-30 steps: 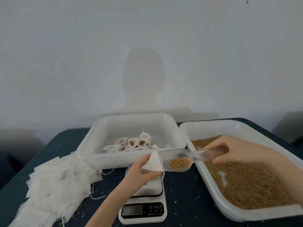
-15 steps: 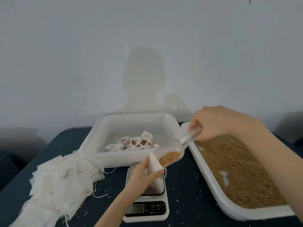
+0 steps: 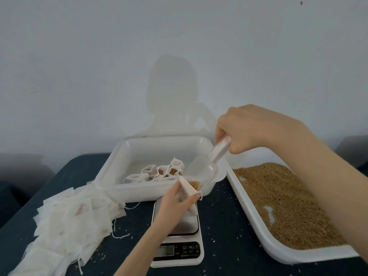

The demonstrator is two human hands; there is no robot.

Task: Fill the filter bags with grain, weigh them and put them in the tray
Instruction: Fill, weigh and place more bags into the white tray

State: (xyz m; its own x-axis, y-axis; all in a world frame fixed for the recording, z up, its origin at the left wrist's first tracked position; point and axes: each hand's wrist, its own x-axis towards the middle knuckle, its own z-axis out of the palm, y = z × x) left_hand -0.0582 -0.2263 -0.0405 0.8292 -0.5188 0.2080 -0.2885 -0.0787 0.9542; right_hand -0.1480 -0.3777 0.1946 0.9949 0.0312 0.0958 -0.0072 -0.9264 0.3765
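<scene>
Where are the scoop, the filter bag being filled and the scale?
scoop (image 3: 201,172): head view, on its clear bowl.
filter bag (image 3: 188,189): head view, on its white side near the open mouth.
scale (image 3: 179,261): head view, on its white front edge.

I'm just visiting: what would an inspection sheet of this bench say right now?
Surface: dark table, stray grains scattered.
Job's things: clear scoop tipped into filter bag above scale; filled bags in near tray; grain tray on the right.
Clutter: heap of empty bags.
Hands: left hand pinches bag; right hand holds scoop handle.
Cables: nothing seen.
Surroundings: plain wall.
</scene>
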